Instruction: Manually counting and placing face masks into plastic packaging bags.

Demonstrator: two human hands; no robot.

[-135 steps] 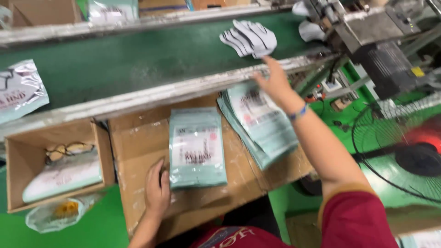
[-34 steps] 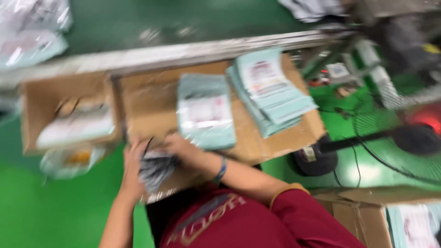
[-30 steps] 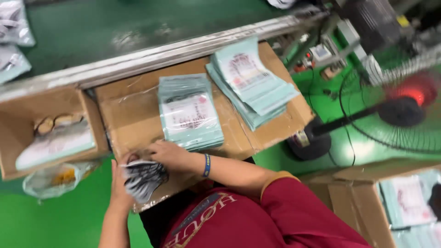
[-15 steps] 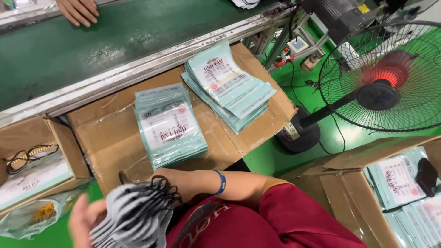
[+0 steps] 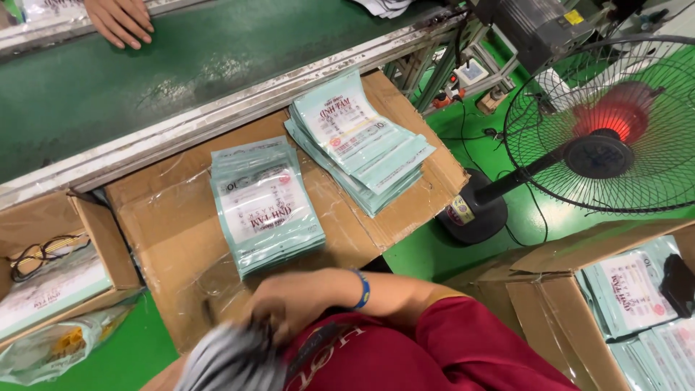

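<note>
- Head view: right hand (image 5: 289, 304) grips the blurred grey mask bundle (image 5: 232, 358), now lower, against the red shirt (image 5: 434, 355).
- Left hand's grip cannot be told.

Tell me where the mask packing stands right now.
Looks done: filled pouches sit in the floor box. In hand: the right hand grips a grey mask bundle near the body; the left hand is out of view. Left: two stacks of flat pouches wait on the cardboard top.
</note>
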